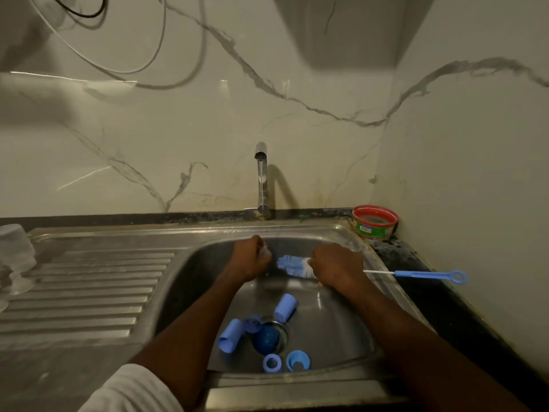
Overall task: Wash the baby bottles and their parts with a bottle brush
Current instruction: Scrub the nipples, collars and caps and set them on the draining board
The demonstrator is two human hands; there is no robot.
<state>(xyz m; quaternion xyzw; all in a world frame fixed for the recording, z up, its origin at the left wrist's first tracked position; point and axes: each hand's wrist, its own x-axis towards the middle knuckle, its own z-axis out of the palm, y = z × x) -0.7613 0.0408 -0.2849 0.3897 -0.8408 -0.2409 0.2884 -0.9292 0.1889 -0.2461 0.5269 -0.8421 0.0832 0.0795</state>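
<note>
While a thin stream of water is running from the tap at the centre of the frame, the left hand is curling its fingers round a small clear part, too blurred to name, holding it under the stream just left of centre. The right hand is gripping the bottle brush near its blue and white bristle head, fingers wrapped round the stem; the bristles are pointing toward the left hand, close beside it but apart from it, and the blue handle with its ring end is sticking out to the right over the dark table. Both hands are working above the steel sink. Lower in the basin, round the drain, five pale blue parts are lying: one cap right of centre, another cap on its side to the lower left, a ring touching it, and two collars side by side at the bottom. Something dark blue is sitting in the drain. At the left edge a clear bottle is resting on the ribbed draining board. In the right corner a red-rimmed green tub is standing on the table
</note>
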